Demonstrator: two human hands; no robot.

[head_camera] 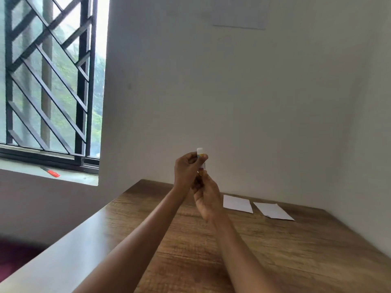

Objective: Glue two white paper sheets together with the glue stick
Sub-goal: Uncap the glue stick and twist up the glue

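The glue stick (200, 158) was up in the air above the wooden table (254, 250), standing straight, white end on top. The left hand (187, 170) curled its fingers around the upper part. The right hand (206, 196) pinched the bottom end. Two white paper sheets (238, 203) (273, 211) lay flat on the table, side by side, near the wall (232, 102), to the right of the hands. An orange pen (50, 171) lay on the window ledge, far left of the table.
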